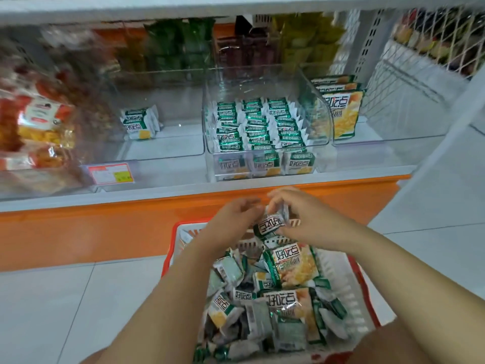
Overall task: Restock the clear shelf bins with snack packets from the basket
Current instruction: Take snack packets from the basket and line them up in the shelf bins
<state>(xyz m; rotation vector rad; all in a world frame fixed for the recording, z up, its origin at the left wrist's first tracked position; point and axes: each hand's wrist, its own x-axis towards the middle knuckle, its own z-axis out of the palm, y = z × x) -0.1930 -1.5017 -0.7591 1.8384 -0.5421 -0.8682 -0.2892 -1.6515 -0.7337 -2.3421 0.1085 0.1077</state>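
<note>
A red and white basket point(359, 306) on the floor holds several green and white snack packets point(288, 300). Above its far end, my left hand point(236, 219) and my right hand point(296, 214) both grip small snack packets point(270, 224) between them. On the shelf, the middle clear bin point(210, 143) is packed with rows of small packets point(259, 124). The clear bin to its left point(168, 148) holds only a few packets point(140, 123) at its back. A narrow bin on the right point(349, 140) holds larger packets point(338, 111) standing upright.
An orange shelf front point(105, 227) runs below the bins. Bags of red and yellow snacks point(34, 127) fill the far left. A price tag point(111, 173) sits at the shelf edge. A white wire rack point(433, 43) stands at the upper right. White floor tiles point(65, 311) surround the basket.
</note>
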